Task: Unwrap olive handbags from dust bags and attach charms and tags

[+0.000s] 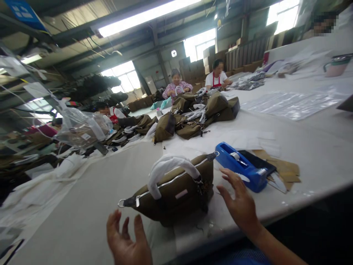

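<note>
An olive-brown handbag (171, 198) stands upright on the pale table in front of me, its silver zipper closed along the top. White wrapping (172, 163) covers its handle, and a dark charm or tassel (203, 191) hangs at its right side. My left hand (128, 235) is just below the bag's left end, fingers spread and holding nothing. To the right of the bag is my right hand (239, 202), also open, with fingers apart. Close beyond it lies a blue tape dispenser (239, 165).
A pile of similar olive bags (190, 117) lies farther back. Brown cardboard pieces (286, 169) and a dark flat item (255, 160) are beside the dispenser. Clear plastic bags (295, 103) lie at right, near a pink mug (336, 66). Several people work across the table.
</note>
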Motion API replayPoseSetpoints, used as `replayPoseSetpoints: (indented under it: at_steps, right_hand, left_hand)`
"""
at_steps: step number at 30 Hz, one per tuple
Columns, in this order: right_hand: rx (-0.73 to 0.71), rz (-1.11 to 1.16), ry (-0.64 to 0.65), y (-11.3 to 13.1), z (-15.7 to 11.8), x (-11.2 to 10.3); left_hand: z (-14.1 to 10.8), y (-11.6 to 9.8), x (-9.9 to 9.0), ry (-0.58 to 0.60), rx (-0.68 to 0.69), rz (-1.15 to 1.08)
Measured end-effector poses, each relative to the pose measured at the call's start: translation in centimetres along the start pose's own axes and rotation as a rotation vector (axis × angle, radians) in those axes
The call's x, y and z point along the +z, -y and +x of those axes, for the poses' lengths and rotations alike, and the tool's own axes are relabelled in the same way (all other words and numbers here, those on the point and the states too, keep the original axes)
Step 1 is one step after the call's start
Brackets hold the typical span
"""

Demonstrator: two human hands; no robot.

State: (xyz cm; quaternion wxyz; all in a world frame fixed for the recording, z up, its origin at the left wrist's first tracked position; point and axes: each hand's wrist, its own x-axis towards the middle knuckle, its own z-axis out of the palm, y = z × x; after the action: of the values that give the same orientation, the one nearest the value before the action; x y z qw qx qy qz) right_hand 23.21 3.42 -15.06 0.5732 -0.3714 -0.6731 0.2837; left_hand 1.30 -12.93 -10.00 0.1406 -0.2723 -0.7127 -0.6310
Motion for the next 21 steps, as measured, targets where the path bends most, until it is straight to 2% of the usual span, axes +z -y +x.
replayPoseSetpoints:
  at_steps: [2, 3, 5, 7, 10, 13, 15, 16, 18, 19, 21]
  right_hand:
    - [-0.221, -0.009, -0.005, 2.4, 0.9, -0.4]
    - [-0.303, 0.009, 0.025, 3.6, 1.6, -0.2]
    - [-0.391, 0.062, 0.068, 5.6, 3.3, 0.8]
    - [-0.402, 0.112, 0.099, 6.9, 4.9, 2.1]
    - [-0.346, 0.164, 0.111, 7.9, 6.2, 3.7]
    - [-0.339, 0.215, 0.119, 8.2, 6.1, 4.1]
    - [-0.370, 0.282, 0.160, 8.2, 5.8, 3.9]
    - [-0.380, 0.322, 0.204, 8.2, 5.6, 3.6]
    - [-0.359, 0.386, 0.333, 8.0, 5.7, 2.8]
    - [-0.324, 0.409, 0.408, 7.9, 5.9, 2.3]
    - [-0.204, 0.481, 0.583, 7.6, 6.7, 1.4]
  left_hand:
    - [0.0, -2.1, 0.0, -0.074, 0.304, 0.022]
    - [0.2, -3.1, 0.3, -0.054, 0.437, 0.054]
    - [1.0, -4.8, 1.3, 0.066, 0.603, 0.141]
    - [2.1, -5.9, 2.6, 0.181, 0.692, 0.198]
    - [3.7, -6.7, 3.9, 0.192, 0.760, 0.228]
    - [4.5, -6.9, 3.9, 0.144, 0.796, 0.286]
    - [4.7, -7.0, 3.0, 0.171, 0.844, 0.291]
    - [4.8, -7.1, 2.3, 0.221, 0.866, 0.270]
    - [5.1, -7.5, 0.9, 0.410, 0.842, 0.218]
    - [5.4, -7.7, 0.2, 0.540, 0.779, 0.184]
    - [6.2, -8.3, -0.9, 0.872, 0.544, 0.112]
